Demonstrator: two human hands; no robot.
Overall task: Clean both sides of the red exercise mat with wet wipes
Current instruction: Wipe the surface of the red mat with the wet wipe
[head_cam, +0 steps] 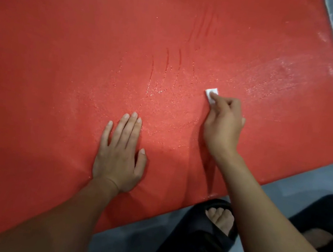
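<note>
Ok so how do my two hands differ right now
The left hand lies flat on the red mat with fingers straight, holding nothing. The right hand has curled fingers pinching a folded white wipe against the mat, farther from you. Both touch the mat.

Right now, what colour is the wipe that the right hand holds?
White. The wipe pinched by the right hand shows best in the head view.

Red mat [64, 59] on grey floor [128, 245]
</note>
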